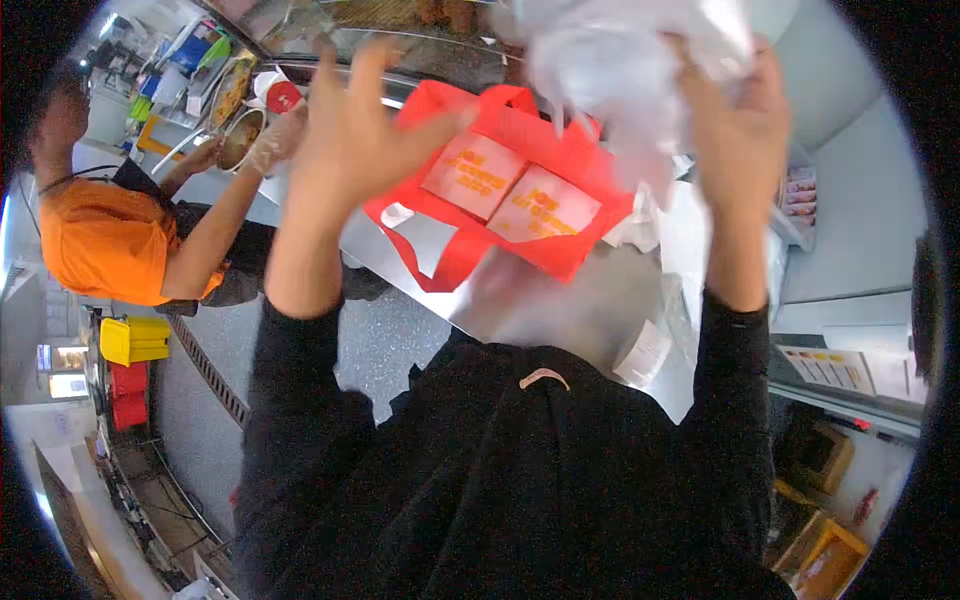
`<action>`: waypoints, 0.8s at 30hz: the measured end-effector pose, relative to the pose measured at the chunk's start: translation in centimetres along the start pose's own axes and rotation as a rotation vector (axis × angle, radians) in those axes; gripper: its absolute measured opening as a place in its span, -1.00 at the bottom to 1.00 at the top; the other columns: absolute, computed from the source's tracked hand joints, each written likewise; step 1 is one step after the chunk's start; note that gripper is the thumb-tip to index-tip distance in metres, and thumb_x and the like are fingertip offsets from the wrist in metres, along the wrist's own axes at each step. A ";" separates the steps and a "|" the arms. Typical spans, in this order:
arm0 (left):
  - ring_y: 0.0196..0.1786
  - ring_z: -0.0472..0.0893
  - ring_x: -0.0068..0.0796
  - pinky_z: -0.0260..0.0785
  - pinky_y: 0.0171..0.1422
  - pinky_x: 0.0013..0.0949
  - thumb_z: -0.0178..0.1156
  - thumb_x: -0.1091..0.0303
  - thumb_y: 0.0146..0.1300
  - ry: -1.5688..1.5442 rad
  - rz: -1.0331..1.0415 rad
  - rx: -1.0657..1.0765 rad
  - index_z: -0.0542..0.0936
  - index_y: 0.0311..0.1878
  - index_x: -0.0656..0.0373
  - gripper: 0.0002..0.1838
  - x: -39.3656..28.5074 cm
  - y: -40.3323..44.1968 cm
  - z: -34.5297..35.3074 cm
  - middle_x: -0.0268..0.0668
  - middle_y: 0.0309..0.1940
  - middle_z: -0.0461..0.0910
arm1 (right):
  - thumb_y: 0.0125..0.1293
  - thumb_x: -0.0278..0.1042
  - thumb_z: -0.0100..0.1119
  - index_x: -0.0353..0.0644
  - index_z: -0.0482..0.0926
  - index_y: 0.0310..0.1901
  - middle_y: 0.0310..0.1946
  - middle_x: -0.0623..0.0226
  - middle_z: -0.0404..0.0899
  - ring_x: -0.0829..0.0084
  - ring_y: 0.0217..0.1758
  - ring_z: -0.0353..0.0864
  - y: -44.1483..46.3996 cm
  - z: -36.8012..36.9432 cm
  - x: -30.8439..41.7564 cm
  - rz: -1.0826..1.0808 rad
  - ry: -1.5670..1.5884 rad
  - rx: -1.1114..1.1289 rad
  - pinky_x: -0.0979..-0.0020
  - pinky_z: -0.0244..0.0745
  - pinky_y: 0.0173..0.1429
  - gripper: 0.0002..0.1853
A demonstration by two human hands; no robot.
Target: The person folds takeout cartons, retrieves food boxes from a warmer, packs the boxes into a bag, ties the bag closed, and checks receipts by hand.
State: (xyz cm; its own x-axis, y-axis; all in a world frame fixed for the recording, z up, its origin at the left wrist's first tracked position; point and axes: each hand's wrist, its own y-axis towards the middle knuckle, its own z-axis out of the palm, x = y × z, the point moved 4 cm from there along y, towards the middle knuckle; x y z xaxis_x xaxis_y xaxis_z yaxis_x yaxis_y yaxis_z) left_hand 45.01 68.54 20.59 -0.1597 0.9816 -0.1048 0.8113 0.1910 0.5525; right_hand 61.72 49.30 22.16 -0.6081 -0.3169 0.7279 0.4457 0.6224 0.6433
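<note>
Whitish plastic bag (600, 75) in the right hand (742, 140), fingers bent on it. Left hand (345, 140) spread wide, blurred, nothing in it. Below: red bag (568, 262) on table (428, 245), two boxes (473, 178) side by side inside. Farther left, person in orange shirt (105, 240).

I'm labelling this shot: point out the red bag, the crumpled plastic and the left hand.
Red bag (567, 260), head view: wall nearest the wearer.
Crumpled plastic (605, 80), head view: its folds.
Left hand (345, 150), head view: middle of it.
</note>
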 end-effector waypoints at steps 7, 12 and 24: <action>-0.58 0.54 -0.41 0.42 -0.51 -0.39 0.07 0.52 -0.01 -0.966 -0.690 0.258 0.05 0.10 0.22 -0.40 3.5 -10.9 6.6 -0.12 -0.42 0.50 | 0.03 -0.47 0.02 -0.24 0.33 -0.02 -0.06 0.01 0.38 0.15 0.00 0.41 -7.1 18.1 -7.0 0.276 -0.133 0.462 0.26 0.26 0.09 -0.60; -0.39 0.53 -0.46 0.37 -0.34 -0.42 0.05 0.53 -0.03 -0.934 -0.606 0.219 0.24 0.06 0.17 -0.50 2.7 -10.8 6.2 -0.14 -0.30 0.47 | 0.19 -0.31 -0.16 -0.15 0.28 0.10 0.00 0.02 0.39 0.27 0.06 0.40 -13.5 21.6 -12.7 0.894 -0.057 1.024 0.28 0.34 0.00 -0.59; -0.05 0.49 -0.21 0.31 0.00 -0.35 0.10 0.48 -0.04 -1.108 -0.402 0.312 0.26 0.07 0.18 -0.48 1.8 -11.9 6.2 -0.04 -0.14 0.45 | 0.21 -0.25 -0.17 -0.15 0.32 0.05 -0.12 0.12 0.48 0.40 -0.06 0.46 -13.7 21.8 -14.0 0.833 -0.437 1.085 0.34 0.37 -0.07 -0.62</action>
State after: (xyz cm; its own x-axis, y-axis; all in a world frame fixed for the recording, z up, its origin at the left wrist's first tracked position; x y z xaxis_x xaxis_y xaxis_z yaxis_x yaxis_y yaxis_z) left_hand 38.58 68.08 8.72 0.0124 0.2944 -0.9556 0.9392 0.3247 0.1122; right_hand 49.80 60.85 -2.06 -0.6621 0.5217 0.5380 0.1742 0.8053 -0.5667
